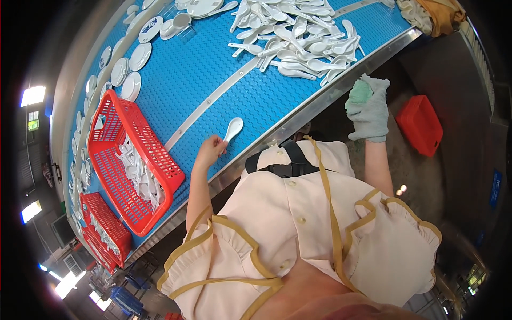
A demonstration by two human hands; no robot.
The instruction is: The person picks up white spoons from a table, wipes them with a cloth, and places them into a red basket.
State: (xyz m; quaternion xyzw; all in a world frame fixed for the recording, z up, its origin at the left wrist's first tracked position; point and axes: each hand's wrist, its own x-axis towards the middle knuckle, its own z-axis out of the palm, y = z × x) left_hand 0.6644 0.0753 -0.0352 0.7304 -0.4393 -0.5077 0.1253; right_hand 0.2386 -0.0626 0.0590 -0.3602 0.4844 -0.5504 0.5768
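Note:
My bare left hand (212, 151) pinches the handle end of a white soup spoon (233, 128), its bowl pointing away from me over the blue belt (205, 80). Out to the right, past the metal edge, my right hand (372, 113) wears a pale grey glove and is closed around a light green sponge or cloth (361, 93). A big heap of white soup spoons (298, 42) lies on the belt ahead of me. Left of my left hand, a red perforated basket (140, 144) is tipped toward me with white spoons (140, 173) inside.
Another red basket (101, 229) with spoons stands at the lower left. White plates and saucers (140, 56) line the belt's far left side. A metal rail (314, 109) edges the belt. A red bin (420, 125) sits at the right, and brown cloth (447, 15) lies at the top right.

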